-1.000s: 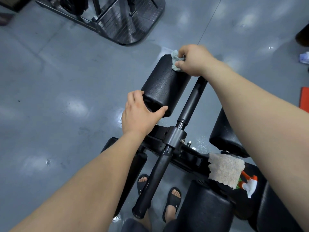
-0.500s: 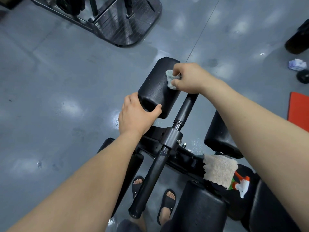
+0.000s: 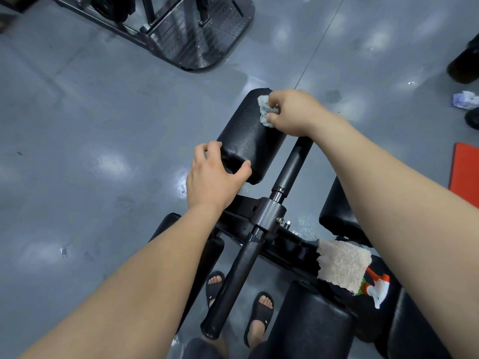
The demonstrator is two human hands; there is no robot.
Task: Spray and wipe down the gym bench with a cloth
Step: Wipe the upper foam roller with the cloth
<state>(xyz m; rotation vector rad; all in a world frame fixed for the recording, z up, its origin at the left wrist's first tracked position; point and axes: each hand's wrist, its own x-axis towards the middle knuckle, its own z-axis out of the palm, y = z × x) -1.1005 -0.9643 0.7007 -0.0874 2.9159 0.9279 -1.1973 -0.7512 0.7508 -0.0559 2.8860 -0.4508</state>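
A black padded roller (image 3: 246, 136) sticks out from the gym bench's dark metal frame (image 3: 269, 216). My right hand (image 3: 293, 112) grips a small grey cloth (image 3: 265, 111) and presses it on the roller's far upper side. My left hand (image 3: 212, 177) clasps the roller's near end, thumb and fingers curled round its edge. A beige towel (image 3: 342, 265) is draped over the frame at lower right, and beside it lies a spray bottle (image 3: 378, 288) with a white and orange head. More black pads (image 3: 339, 216) sit to the right and below.
A black handle bar (image 3: 233, 286) runs down toward my sandalled feet (image 3: 259, 312). A dark machine base plate (image 3: 197, 29) stands on the grey floor at the top. An orange mat (image 3: 466, 169) and a crumpled wrapper (image 3: 465, 99) lie at the right edge.
My right hand has drawn the cloth along the roller's upper side, first toward me, then slightly back. My left hand has kept its hold on the near end.
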